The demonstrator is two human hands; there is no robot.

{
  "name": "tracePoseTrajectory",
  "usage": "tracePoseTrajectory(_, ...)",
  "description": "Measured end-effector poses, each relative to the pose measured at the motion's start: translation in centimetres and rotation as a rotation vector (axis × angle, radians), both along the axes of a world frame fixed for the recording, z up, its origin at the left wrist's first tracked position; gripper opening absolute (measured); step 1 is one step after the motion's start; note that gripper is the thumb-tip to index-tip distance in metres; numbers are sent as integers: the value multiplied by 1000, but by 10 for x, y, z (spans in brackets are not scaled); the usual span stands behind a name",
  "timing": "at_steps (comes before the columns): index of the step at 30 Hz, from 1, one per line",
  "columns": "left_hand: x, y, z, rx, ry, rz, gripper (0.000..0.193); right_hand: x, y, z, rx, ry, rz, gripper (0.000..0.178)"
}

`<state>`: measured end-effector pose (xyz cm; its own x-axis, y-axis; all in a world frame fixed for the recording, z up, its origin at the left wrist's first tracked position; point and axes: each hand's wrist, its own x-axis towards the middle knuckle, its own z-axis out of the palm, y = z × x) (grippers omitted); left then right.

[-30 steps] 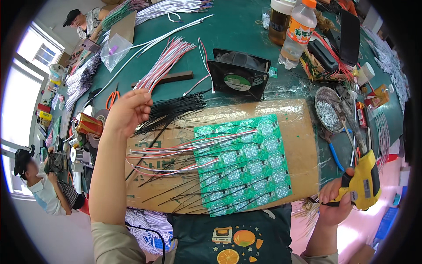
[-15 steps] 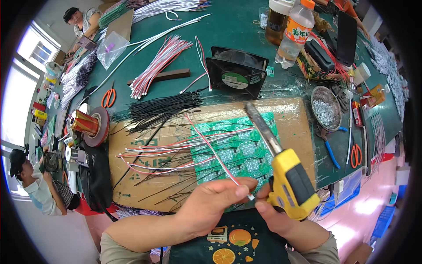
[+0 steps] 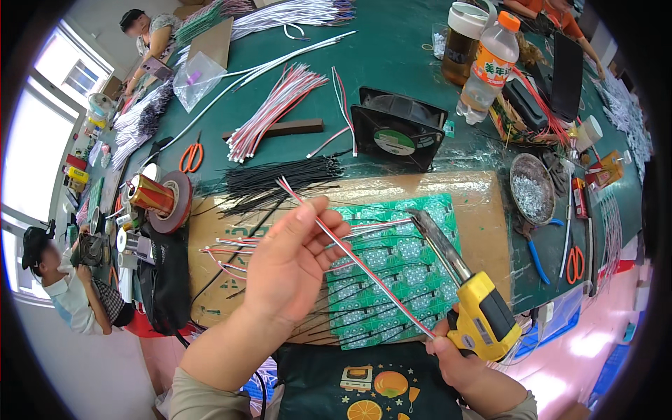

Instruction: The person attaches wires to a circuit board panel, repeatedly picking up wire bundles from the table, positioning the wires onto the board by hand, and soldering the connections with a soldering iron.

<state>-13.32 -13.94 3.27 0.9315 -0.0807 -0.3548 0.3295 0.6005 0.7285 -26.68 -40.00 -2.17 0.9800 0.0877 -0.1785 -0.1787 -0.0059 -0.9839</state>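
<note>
My left hand (image 3: 282,262) is raised over the cardboard, thumb and forefinger pinching a thin red, white and black wire lead (image 3: 383,285) near its far end. That lead slants down to my right hand (image 3: 462,367), whose thumb and finger grip its near end. The same hand also holds a yellow-and-black soldering gun (image 3: 484,323) with a long metal nose. The nose points away from me, over a green circuit board panel (image 3: 437,255). More red and white leads (image 3: 234,243) lie across the panel's left side, partly behind my left hand. Thin black wires also cross the panel.
Beneath the panel is a cardboard sheet (image 3: 486,231). Black wires (image 3: 280,183) and a fan (image 3: 399,129) lie beyond it. Bottles (image 3: 483,77) stand far right, near a bowl of scraps (image 3: 532,187) and pliers (image 3: 533,259). Spools and a can (image 3: 152,196) are left. Other people sit around the table.
My left hand has moved up and left along the lead to its far end. My right hand keeps the near end and soldering gun, shifted slightly right and down. The view has shifted too.
</note>
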Motion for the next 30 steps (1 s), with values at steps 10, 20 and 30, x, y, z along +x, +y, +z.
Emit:
tracePoseTrajectory(10, -3, 5, 6, -68, -90, 50, 29, -13, 2, -17, 248, 0, -21, 58)
tracePoseTrajectory(20, -3, 11, 66, 238, -685, 187, 18, -7, -9, -5, 167, 70, 20, 63)
tracePoseTrajectory(30, 13, -23, -14, 1477, -1383, -295, 30, 5, -30, 12, 337, 270, 7, 30)
